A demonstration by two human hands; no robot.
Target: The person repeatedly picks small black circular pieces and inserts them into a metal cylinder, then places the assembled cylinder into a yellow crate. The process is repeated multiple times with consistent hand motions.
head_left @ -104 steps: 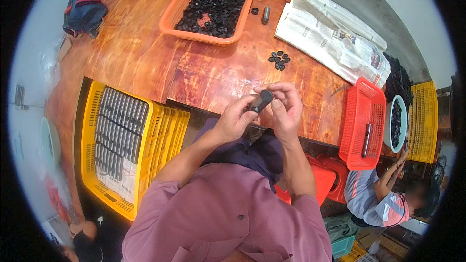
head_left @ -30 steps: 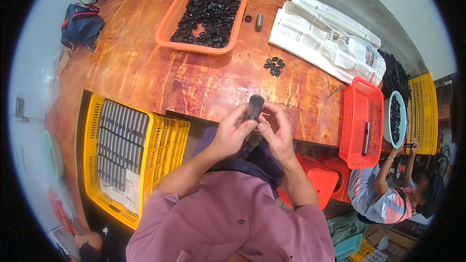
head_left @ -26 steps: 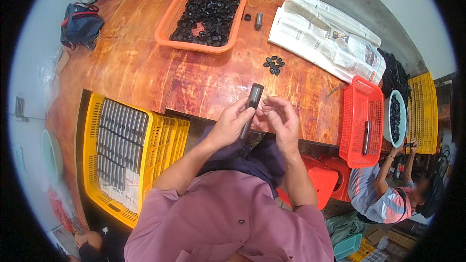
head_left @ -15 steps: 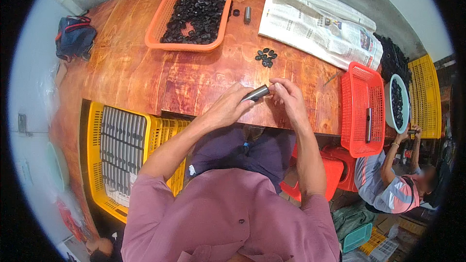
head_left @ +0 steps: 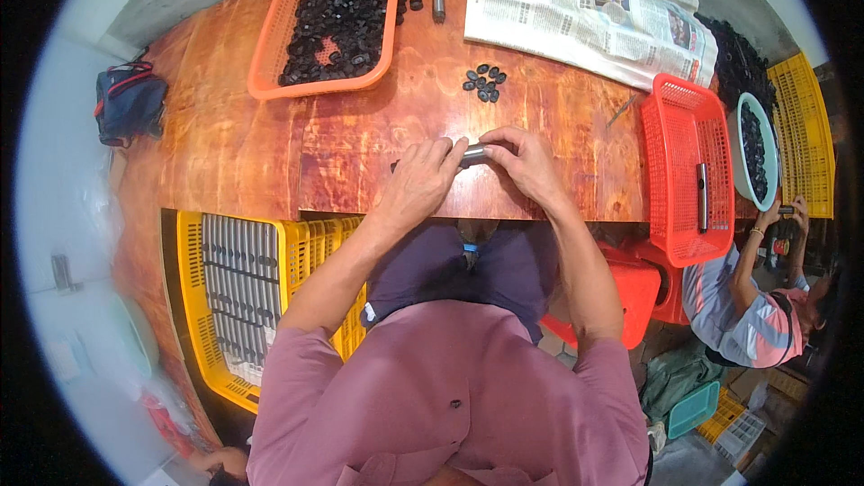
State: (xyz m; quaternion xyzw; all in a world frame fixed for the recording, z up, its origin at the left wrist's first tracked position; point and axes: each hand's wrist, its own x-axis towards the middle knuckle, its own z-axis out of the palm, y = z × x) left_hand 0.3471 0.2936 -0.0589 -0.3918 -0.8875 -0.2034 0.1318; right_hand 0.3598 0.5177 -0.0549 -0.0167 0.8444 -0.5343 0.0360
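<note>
Over the front part of the table, a grey metal tube [head_left: 472,156] lies level between my two hands. My left hand [head_left: 419,178] is closed over its left portion, and a dark end sticks out past the fingers. Thumb and fingers of my right hand [head_left: 526,166] grip the tube's right end. Just beyond, a small cluster of black oval caps [head_left: 485,83] rests on the wood. Another short metal tube [head_left: 438,5] stands farther back beside a single black cap [head_left: 416,4]. What sits in the right end of the held tube is hidden by my fingers.
An orange basket [head_left: 259,72] of black caps stands at the back left, newspapers [head_left: 576,22] at the back right. A red basket [head_left: 661,171] holds one tube. At lower left, a yellow crate [head_left: 193,306] contains rows of tubes. A co-worker [head_left: 760,324] sits at right near a pale bowl [head_left: 745,175].
The tube has swung from tilted to nearly level. My right hand has closed on its right end, and my left hand has turned palm down over it. The whole view has shifted slightly.
</note>
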